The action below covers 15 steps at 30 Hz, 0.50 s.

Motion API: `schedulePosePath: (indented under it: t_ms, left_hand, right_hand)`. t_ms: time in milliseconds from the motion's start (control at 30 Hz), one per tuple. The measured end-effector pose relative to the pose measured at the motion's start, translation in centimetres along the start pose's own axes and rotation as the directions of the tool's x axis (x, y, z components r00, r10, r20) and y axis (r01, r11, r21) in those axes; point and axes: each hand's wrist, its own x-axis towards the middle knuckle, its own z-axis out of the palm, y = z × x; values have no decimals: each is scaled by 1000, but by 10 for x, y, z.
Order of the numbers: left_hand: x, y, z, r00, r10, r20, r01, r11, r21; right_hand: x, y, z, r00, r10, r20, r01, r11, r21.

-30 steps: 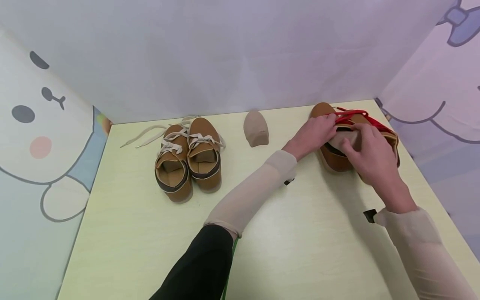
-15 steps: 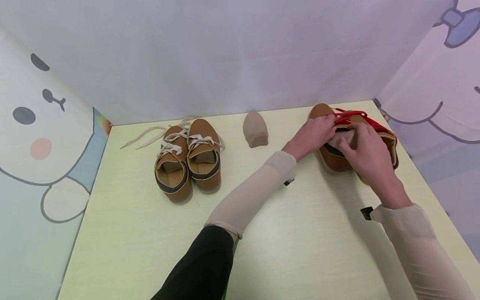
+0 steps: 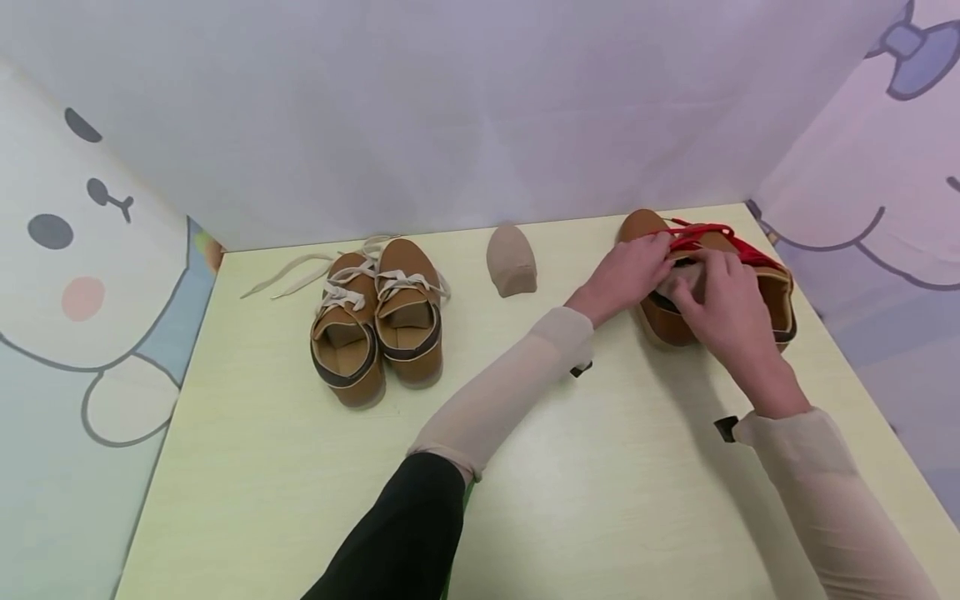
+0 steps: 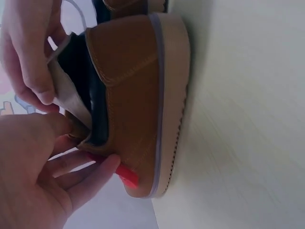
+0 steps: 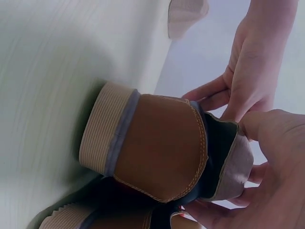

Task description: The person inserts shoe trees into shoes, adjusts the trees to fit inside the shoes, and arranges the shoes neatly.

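Note:
A brown shoe with red laces [image 3: 667, 322] stands at the right back of the table. My left hand [image 3: 632, 271] holds it at the tongue and laces, thumb near the opening and fingers by the red lace. My right hand [image 3: 731, 308] pinches a beige-grey shoe insert [image 5: 239, 167] that is partly inside that shoe's opening. In the left wrist view the insert [image 4: 69, 95] slants down along the dark lining; its front end is hidden. Close on the right stands a second brown shoe [image 3: 782, 292], also with red laces, partly covered by my right hand.
A matching beige insert [image 3: 512, 262] lies alone near the back edge of the table. To its left, two brown shoes [image 3: 408, 333] with cream laces stand side by side, loose lace ends [image 3: 296, 271] trailing left. A fabric wall [image 3: 450, 125] rises behind the table.
My right hand has shifted a little left and forward over the shoe with the insert, uncovering more of the second shoe's opening. My left hand keeps its place.

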Motion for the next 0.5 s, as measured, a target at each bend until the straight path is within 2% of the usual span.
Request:
schedulePosePath:
  t_ms: [100, 200, 367, 500]
  left_hand:
    - [-4, 4, -1, 999, -26, 28, 28, 998, -56]
    - [-8, 8, -2, 995, -72, 71, 82, 985, -150]
    - [-15, 8, -2, 986, -129, 109, 156, 944, -290]
    - [-20, 7, -2, 982, -119, 146, 163, 928, -334]
  right_hand:
    - [-2, 4, -2, 999, 2, 33, -3, 1000, 23]
    - [-4, 9, -7, 998, -24, 60, 21, 999, 48]
    - [-6, 17, -16, 990, -120, 70, 115, 991, 72]
    - [-5, 25, -22, 975, -193, 106, 180, 976, 123]
